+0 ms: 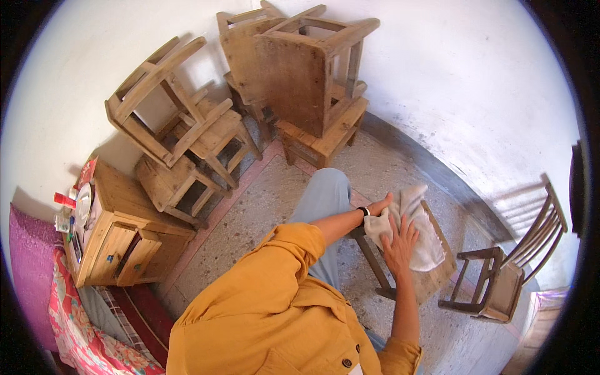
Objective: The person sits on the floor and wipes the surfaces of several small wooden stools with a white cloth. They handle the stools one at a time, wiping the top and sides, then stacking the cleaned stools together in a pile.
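My right hand (400,242) lies flat on a whitish cloth (427,251), fingers stretched and spread. Beneath the cloth is the flat wooden seat (437,282) of a stool or low chair, its bare wood showing along the right and near edges. A wooden leg (373,265) of it shows to the left. My left hand (379,205), with a dark band at the wrist, is at the cloth's far left edge. The thumb side shows, but the cloth hides most of its fingers, so its grip is unclear. One cloth corner stands up beyond it.
A small slatted-back wooden chair (500,284) is at the right. Stacked wooden chairs (297,78) stand in the far corner, with more stacked chairs (215,134) to their left. A wooden cabinet (159,240) and a floral bedcover (81,331) are at the left. White walls (462,69) rise behind.
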